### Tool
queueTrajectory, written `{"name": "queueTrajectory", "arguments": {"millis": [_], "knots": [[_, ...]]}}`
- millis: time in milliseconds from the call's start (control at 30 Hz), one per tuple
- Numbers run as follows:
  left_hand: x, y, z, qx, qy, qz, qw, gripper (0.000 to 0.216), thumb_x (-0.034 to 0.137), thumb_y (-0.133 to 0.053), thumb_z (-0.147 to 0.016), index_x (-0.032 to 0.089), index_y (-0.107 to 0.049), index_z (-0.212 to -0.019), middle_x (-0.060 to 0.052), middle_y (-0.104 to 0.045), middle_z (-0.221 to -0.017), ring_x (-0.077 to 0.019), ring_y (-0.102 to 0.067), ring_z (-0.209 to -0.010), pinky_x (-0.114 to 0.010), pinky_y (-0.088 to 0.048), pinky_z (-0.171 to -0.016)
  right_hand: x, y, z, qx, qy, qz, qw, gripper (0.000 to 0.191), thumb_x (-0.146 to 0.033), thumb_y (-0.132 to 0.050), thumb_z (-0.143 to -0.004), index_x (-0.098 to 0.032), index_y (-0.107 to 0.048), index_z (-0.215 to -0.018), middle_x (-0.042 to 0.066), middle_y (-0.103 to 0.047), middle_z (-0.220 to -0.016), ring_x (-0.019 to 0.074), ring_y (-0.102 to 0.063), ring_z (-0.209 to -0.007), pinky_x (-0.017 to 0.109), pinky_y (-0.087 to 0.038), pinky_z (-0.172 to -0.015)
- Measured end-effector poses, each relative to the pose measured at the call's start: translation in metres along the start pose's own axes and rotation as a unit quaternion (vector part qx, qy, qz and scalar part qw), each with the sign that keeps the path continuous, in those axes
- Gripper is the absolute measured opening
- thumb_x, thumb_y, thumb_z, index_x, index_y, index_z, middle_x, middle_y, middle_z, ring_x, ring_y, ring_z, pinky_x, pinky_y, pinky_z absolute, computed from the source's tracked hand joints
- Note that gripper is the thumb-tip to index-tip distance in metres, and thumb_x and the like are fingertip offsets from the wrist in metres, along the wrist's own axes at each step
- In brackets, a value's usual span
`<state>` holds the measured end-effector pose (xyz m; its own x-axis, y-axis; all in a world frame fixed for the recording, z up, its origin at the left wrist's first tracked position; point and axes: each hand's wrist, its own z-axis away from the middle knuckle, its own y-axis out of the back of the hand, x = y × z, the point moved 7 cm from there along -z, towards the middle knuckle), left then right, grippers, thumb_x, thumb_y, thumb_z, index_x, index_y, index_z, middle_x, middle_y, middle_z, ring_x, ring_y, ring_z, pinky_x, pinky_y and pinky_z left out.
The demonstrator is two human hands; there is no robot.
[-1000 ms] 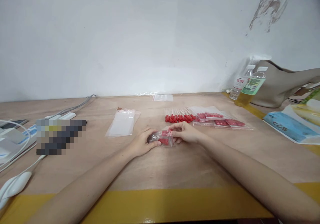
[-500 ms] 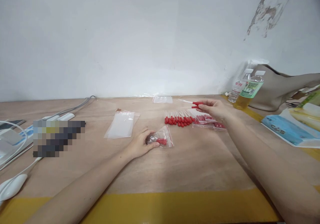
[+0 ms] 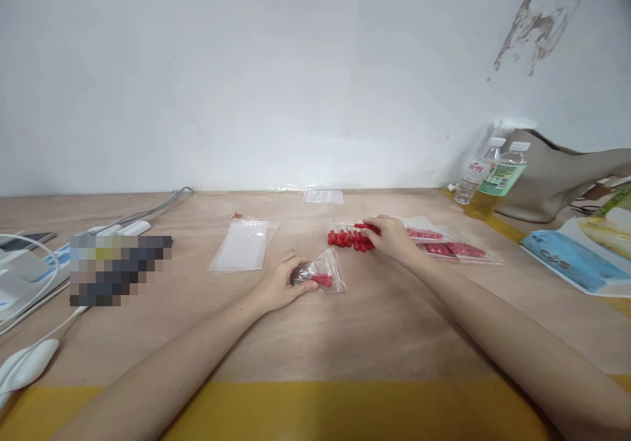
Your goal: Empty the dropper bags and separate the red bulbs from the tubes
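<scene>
Near the far right corner of the wooden tabletop [image 3: 394, 336], a clear plastic bottle with a red-and-white label [image 3: 474, 177] and a green-labelled plastic bottle of amber liquid [image 3: 499, 181] are standing beside a soft grey-brown bag [image 3: 539, 185]. A blue-and-white packet [image 3: 566, 257] is lying toward the right edge. A white plastic power strip [image 3: 60, 257] is sitting by the left edge; a thin grey cable [image 3: 152, 209] is running toward the far edge.

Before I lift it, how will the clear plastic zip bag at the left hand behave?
Probably floppy: the clear plastic zip bag puckers beside the left hand. Likely light, as only a few small red pieces show inside. Those may slide about, since the film looks loose around them.
</scene>
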<state>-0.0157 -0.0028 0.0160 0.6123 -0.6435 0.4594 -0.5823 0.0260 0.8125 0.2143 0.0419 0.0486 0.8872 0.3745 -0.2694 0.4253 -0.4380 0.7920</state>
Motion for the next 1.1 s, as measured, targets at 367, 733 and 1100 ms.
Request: {"name": "queueTrajectory", "arguments": {"millis": [367,733,1100], "knots": [[0.004,0.002,0.001,0.003,-0.002,0.001,1.0,0.042,0.049,-0.057,-0.073,0.019,-0.056,-0.103,-0.004,-0.056,-0.089,-0.019,-0.054,-0.083,-0.031,-0.043,-0.073,-0.016,-0.011,-0.003,0.063,0.01,-0.002,0.998,0.027,-0.022,-0.042,-0.085,-0.018,-0.063,-0.101,0.009,-0.061,-0.09,0.0169,-0.057,-0.078,0.027,-0.042,-0.07],[0.008,0.004,0.003,0.005,-0.025,-0.006,1.0,0.047,0.049,-0.058,-0.073,0.019,-0.054,-0.109,-0.006,-0.056,-0.097,-0.0216,-0.053,-0.093,-0.035,-0.044,-0.082,-0.036,-0.003,0.008,0.052,0.008,0.056,0.997,0.024,-0.035,-0.047,-0.083,-0.02,-0.066,-0.082,0.008,-0.062,-0.083,0.0205,-0.052,-0.084,0.033,-0.033,-0.074],[-0.001,-0.009,0.01,-0.075,-0.015,-0.062,0.995,0.056,0.05,-0.044,-0.082,0.021,-0.039,-0.129,-0.009,-0.038,-0.136,-0.0248,-0.029,-0.128,-0.044,-0.025,-0.105,-0.066,-0.03,0.048,-0.116,0.012,-0.176,0.977,0.01,-0.025,-0.059,-0.069,-0.021,-0.068,-0.069,0.0,-0.062,-0.06,0.0121,-0.05,-0.058,0.026,-0.034,-0.062]]}}
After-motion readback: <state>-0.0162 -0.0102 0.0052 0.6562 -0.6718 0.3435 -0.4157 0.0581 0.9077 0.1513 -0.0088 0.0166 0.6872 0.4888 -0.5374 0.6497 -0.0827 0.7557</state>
